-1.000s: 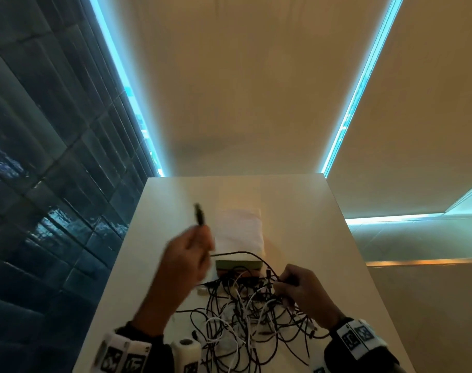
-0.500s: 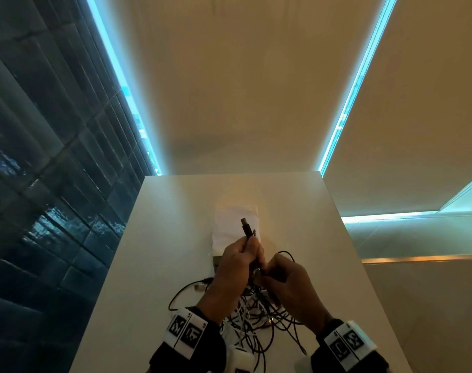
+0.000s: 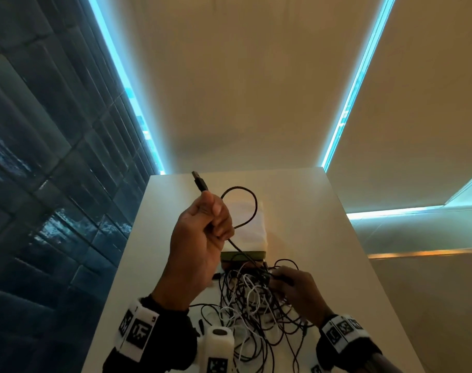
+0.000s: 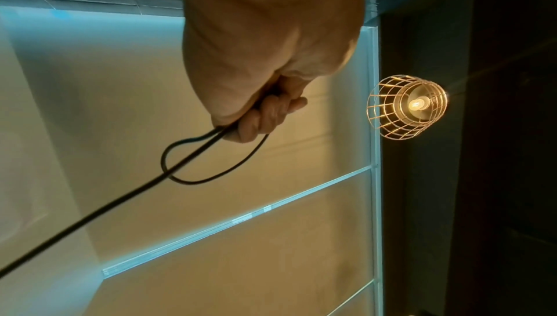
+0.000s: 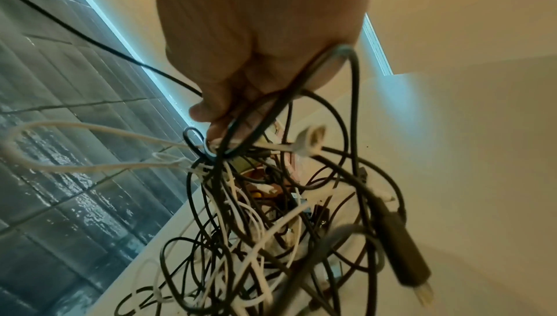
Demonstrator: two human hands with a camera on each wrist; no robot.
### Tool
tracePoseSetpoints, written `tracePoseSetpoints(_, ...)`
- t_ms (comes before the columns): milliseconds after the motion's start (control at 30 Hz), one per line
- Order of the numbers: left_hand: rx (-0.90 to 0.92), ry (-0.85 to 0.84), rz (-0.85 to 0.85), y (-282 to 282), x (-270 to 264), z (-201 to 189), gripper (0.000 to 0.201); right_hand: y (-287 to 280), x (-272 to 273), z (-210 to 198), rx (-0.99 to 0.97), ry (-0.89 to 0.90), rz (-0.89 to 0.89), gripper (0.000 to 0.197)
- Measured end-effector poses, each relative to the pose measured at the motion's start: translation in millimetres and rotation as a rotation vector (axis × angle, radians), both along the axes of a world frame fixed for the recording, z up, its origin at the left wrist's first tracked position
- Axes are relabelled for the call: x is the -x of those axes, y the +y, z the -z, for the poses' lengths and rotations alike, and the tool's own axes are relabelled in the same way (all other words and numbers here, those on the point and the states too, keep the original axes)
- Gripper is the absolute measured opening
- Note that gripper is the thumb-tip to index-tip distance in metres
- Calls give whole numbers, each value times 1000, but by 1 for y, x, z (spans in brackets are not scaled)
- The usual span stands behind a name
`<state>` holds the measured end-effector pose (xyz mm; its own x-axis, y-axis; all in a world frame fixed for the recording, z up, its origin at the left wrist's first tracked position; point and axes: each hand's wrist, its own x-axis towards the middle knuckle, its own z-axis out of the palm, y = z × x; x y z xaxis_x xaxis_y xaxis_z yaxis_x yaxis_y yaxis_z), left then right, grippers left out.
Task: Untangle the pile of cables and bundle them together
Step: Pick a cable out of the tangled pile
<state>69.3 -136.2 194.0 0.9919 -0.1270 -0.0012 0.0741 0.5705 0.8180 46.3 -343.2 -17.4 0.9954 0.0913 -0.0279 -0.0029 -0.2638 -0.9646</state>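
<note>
Blue light strips edge the beige ceiling above my white table [image 3: 296, 211], with dark tiles on the left. My left hand [image 3: 199, 238] is raised over the table, fingers curled round a black cable [image 3: 252, 208]; its plug [image 3: 199, 181] juts up past my knuckles and one loop arcs out beside the fingers [image 4: 265, 114] before the line drops to the pile of cables [image 3: 251, 305]. That pile of black and white cords lies on the table near me. My right hand [image 3: 296, 289] sits at its far edge, fingers [image 5: 211, 116] pinching strands that cross under them, touching. A caged lamp [image 4: 407, 107] glows overhead.
</note>
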Motion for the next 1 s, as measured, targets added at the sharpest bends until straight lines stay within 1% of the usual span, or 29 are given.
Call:
tracePoseSetpoints(100, 13, -71, 17, 3, 10, -4, 31, 4, -10, 5, 25, 22, -9, 14)
tracePoseSetpoints(200, 2, -132, -1, 7, 17, -12, 32, 6, -16, 10, 120, 0, -10, 16)
tracePoseSetpoints(267, -73, -180, -55, 14, 19, -11, 34, 4, -19, 12, 136, 5, 49, 19)
tracePoseSetpoints(300, -163, -208, -85, 17, 18, -7, 36, 3, -20, 11, 113, 20, 85, 21)
tracePoseSetpoints(367, -425, -243, -94, 20, 17, 7, 39, 2, -21, 6, 68, 37, 138, 22)
tracePoseSetpoints(467, -789, -192, 33, 13, 11, 43, 35, 7, -17, -7, 10, 20, 156, 22)
tracePoseSetpoints(533, -935, -135, 78, 4, 7, 69, 34, 11, -13, -20, -33, 7, 164, 21)
tracePoseSetpoints(600, -987, -53, 68, -6, 4, 90, 35, 16, -9, -33, -83, 9, 167, 20)
tracePoseSetpoints(700, -956, 94, 27, -21, 2, 109, 35, 20, -3, -53, -149, -9, 156, 19)
tracePoseSetpoints(767, -970, 120, -4, -30, 3, 114, 35, 23, 3, -64, -178, -34, 122, 17)
tracePoseSetpoints(800, -946, 126, -25, -35, 3, 113, 35, 25, 6, -68, -192, -44, 106, 16)
tracePoseSetpoints(833, -878, 149, -47, -39, 3, 110, 36, 26, 9, -71, -202, -53, 96, 16)
tracePoseSetpoints(933, -507, 276, -61, -46, 3, 97, 36, 29, 13, -70, -212, -75, 64, 15)
tracePoseSetpoints(967, -416, 302, -58, -47, 3, 93, 34, 29, 13, -68, -199, -82, 41, 15)
tracePoseSetpoints(1000, -365, 321, -60, -46, 3, 91, 33, 28, 12, -66, -175, -93, 13, 14)
